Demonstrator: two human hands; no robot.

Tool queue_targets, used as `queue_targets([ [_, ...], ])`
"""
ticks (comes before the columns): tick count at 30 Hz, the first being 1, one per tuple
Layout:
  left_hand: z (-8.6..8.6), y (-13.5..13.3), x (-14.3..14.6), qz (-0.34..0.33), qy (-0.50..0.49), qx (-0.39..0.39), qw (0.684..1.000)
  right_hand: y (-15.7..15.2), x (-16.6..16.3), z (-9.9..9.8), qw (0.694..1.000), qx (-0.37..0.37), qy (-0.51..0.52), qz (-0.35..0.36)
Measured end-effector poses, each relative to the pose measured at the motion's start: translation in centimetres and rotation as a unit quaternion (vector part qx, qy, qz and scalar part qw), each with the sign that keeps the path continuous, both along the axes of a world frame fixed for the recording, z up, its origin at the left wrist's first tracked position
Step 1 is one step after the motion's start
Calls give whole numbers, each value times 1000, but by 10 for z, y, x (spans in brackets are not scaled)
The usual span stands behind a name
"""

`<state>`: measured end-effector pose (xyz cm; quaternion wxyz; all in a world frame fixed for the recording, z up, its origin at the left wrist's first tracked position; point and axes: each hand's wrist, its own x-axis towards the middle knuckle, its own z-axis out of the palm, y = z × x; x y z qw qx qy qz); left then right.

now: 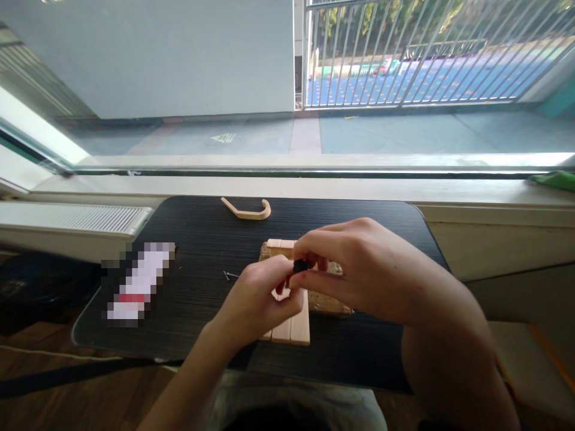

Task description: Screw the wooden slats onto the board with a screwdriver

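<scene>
Black piece (300,266) in the grip of left fingers (279,265) and right fingers (318,282) (well inside the tabletop (197,287) edges)

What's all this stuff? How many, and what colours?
window: one, clear, ahead
windowsill: one, white, behind the table
table: one, black, central
hook-shaped piece: one, pale wood, table's far side
wooden strips: several (some hidden), pale, mid-table
small piece: one, black, above the strips
thin metal bits: count unclear, silvery, left of the strips
wrapped piece: one, brown, beside strips
blurred item: one, white-red, table's left
vent: one, white, far left
railing: one, grey, outside
cloth-like thing: one, green, windowsill's right
floor: one, brown, lower left
left hand: one, bare, by small piece
right hand: one, bare, pinching it
</scene>
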<state>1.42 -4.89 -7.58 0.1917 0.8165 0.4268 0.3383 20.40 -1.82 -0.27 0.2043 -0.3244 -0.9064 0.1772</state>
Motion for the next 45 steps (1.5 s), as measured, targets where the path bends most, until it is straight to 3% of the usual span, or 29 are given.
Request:
queue_targets([
  [8,4,-1,0,-10,-2,-40,999,-3,1,3,999,-12,25,16],
  [17,4,0,3,-27,-8,10,1000,-2,8,6,992,-67,54,93],
  [25,4,2,2,-26,1,48,999,-3,7,5,994,-63,52,78],
  [29,6,2,-7,-40,14,11,999,-1,7,5,995,-55,52,70],
  [32,7,2,-14,7,-6,-26,1000,0,8,5,995,-56,51,68],
  [35,6,2,-16,45,-9,-24,999,1,10,4,995,-55,47,65],
  [45,8,4,-13,32,-7,-19,999,3,11,4,997,-42,30,50],
])
